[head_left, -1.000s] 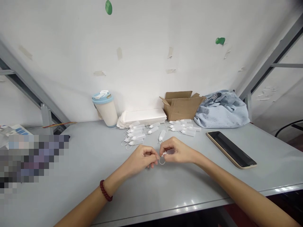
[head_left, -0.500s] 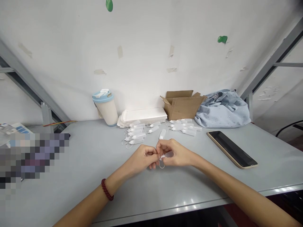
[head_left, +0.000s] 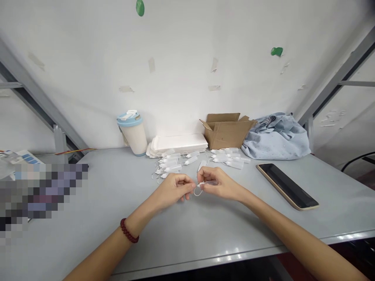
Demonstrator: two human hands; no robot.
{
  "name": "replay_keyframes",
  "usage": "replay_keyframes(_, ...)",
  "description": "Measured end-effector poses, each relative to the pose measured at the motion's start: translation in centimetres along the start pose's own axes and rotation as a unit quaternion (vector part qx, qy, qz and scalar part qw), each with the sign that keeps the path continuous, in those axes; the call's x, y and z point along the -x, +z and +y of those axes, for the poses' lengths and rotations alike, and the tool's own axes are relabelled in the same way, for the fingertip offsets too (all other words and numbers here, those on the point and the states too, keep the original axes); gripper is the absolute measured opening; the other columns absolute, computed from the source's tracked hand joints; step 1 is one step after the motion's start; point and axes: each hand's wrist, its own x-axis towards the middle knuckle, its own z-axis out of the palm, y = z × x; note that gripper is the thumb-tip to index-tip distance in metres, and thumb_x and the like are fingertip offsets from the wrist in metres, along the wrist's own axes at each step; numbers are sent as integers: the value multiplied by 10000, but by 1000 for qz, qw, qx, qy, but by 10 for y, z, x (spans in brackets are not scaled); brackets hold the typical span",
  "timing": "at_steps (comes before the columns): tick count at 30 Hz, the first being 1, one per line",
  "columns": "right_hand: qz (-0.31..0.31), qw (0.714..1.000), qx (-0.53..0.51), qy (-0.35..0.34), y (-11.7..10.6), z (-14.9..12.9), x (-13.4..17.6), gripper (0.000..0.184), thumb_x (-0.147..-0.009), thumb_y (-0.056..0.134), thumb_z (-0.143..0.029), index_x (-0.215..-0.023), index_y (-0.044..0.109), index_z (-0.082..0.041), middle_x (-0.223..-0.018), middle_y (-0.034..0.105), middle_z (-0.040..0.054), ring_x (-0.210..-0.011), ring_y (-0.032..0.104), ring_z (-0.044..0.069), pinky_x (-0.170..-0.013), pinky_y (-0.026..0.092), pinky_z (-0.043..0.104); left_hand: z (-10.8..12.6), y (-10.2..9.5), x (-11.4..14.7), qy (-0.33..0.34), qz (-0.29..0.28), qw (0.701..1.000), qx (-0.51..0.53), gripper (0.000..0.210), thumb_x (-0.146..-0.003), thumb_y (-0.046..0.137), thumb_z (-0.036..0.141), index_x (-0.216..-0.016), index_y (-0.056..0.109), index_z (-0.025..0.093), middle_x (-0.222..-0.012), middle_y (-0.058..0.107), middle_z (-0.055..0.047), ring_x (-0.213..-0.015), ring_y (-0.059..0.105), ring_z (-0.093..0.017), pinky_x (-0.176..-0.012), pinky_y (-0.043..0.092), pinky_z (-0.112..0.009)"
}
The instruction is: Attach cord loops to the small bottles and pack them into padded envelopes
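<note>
My right hand [head_left: 218, 183] pinches a small translucent dropper bottle [head_left: 210, 182] between thumb and fingers, its white tip pointing left. From the tip end hangs a thin white cord loop [head_left: 197, 192]. Just left of the loop, my left hand [head_left: 175, 188] has thumb and index fingertip pressed together; whether they grip the cord cannot be made out. Behind my hands lie similar looped bottles, a left cluster [head_left: 172, 168] and a right cluster [head_left: 234, 164]. A single bottle [head_left: 201, 166] between the clusters is partly hidden by my right fingers.
Along the wall stand a lidded cream cup [head_left: 136, 138], a stack of white flat cards or boxes [head_left: 180, 142], an opened cardboard box [head_left: 228, 134] and a light blue cloth bundle [head_left: 277, 140]. A phone [head_left: 287, 185] lies right on the grey table [head_left: 181, 242]. Blurred items occupy the left.
My left hand has moved slightly left, away from the bottle's tip. My right hand has risen a little with the bottle, and the cord loop now swings out to the left.
</note>
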Motion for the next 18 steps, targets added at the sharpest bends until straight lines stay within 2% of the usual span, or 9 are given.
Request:
replay_keyframes(3, 14, 999, 30, -13, -3, 1, -1, 90, -809, 553, -265, -812, 526, -179, -776, 574, 2, -704, 533, 126, -630, 402, 244, -1, -3, -1, 4, 37, 999, -7, 215, -754, 577, 373, -706, 613, 166, -581, 562, 18, -536, 516, -109, -531, 409, -231)
replay_keyframes(6, 27, 994, 105, -6, -12, 4, -3, 187, -844, 536, -341, -924, 581, -178, -833, 611, 26, -691, 526, 132, -598, 392, 246, 1, -7, -2, 8, 95, 995, -24, 219, -760, 564, 366, -710, 618, 159, -567, 553, 20, -531, 502, -107, -532, 405, -232)
replay_keyframes(10, 26, 984, 179, 11, -30, 17, -6, 201, -851, 524, -303, -1000, 597, -188, -939, 620, 53, -778, 541, 161, -643, 414, 268, 6, -11, -2, -3, 151, 988, -19, 228, -764, 548, 371, -769, 621, 156, -655, 595, 3, -555, 522, -110, -544, 420, -238)
replay_keyframes(13, 21, 973, 228, 7, -44, 30, -8, 165, -831, 536, -245, -967, 612, -190, -946, 595, 59, -835, 535, 181, -701, 420, 299, 7, -12, -1, -8, 161, 987, -11, 246, -761, 547, 381, -832, 618, 157, -700, 607, -1, -571, 538, -114, -540, 423, -239)
replay_keyframes(18, 5, 964, 264, 29, -55, 51, -10, 201, -790, 594, -225, -978, 659, -201, -908, 550, 58, -782, 542, 184, -726, 437, 330, 5, -12, -1, -9, 155, 988, -7, 257, -767, 538, 372, -889, 613, 159, -730, 610, -7, -585, 543, -112, -543, 423, -239)
